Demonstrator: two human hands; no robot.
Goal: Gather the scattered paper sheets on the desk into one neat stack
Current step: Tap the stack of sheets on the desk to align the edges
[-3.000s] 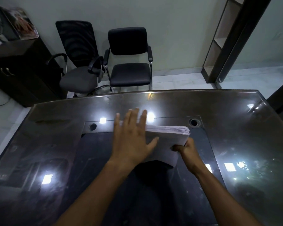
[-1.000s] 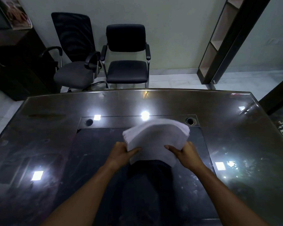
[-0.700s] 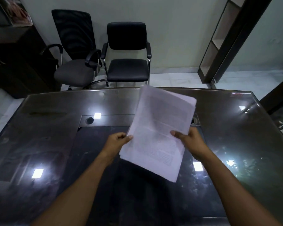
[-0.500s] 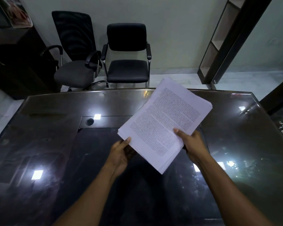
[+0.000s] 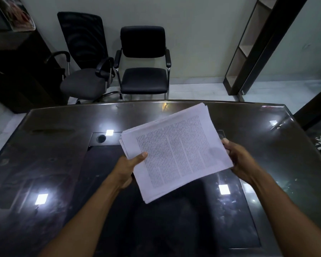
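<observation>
Now the sheets are already gathered, and the step in hand looks like squaring them up: the stack of paper (image 5: 176, 153) is lifted clear of the desk (image 5: 54, 164), held tilted in the middle of the frame with printed text facing up. The left hand (image 5: 127, 170) pinches its lower-left edge, thumb on top; the right hand (image 5: 238, 161) grips the right edge, fingers closed around it. The left edges are slightly fanned, so the next move probably calls for tapping the stack even, then laying it flat.
</observation>
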